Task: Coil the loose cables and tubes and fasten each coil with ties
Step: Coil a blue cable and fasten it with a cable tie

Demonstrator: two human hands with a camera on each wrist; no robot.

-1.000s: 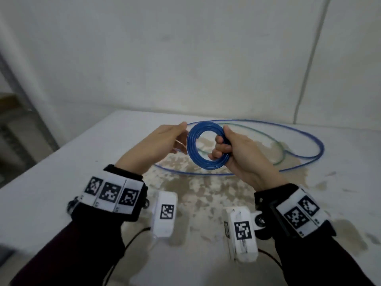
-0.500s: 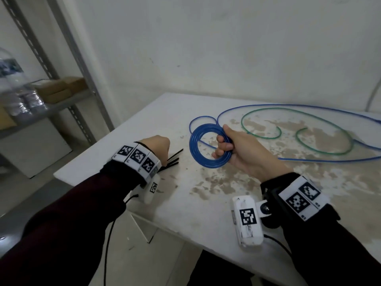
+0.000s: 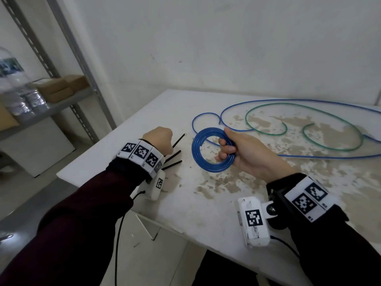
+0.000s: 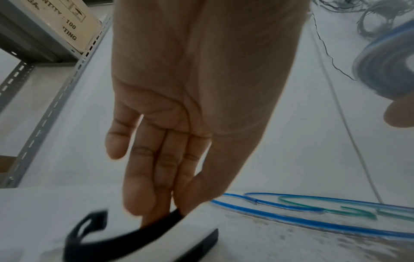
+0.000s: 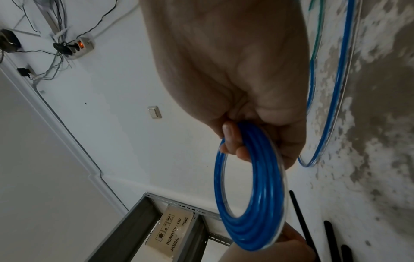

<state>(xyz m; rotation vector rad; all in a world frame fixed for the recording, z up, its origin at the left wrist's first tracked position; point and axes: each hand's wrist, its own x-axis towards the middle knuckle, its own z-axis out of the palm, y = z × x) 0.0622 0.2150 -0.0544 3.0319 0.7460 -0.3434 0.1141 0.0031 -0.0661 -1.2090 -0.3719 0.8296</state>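
Shelving (image 3: 68,79) stands far left with boxes and a water bottle, and just right of it the white table (image 3: 185,203) begins. At its near-left corner the left hand (image 3: 158,139) is down among the black ties (image 3: 175,154), which fan out flat on the tabletop. The left wrist view shows the fingers (image 4: 143,186) extended and close together, thumb alongside, tips pressed to one black tie (image 4: 125,235) that curls up from the surface. It reads as a pinch just forming, though whether the tie is truly gripped I cannot tell.

Moving right, the right hand (image 3: 249,153) holds the blue coil (image 3: 208,162) up off the table, fingers curled through the ring and thumb clamped over the turns. The right wrist view shows the loops (image 5: 253,195) stacked neatly, none springing loose.

Further right, a loose blue tube (image 3: 309,156) sprawls across the stained tabletop in wide loops, with a green tube (image 3: 338,147) lying inside them; both wait their turn.

The step in hand looks like fetching one tie for the blue coil. To do it well: separate a single tie from its neighbours, lift it by one end, and keep the right grip firm so the turns stay bundled. Then thread it through the ring opposite the fingers, where the coil is free, and cinch snugly without crushing the tube.
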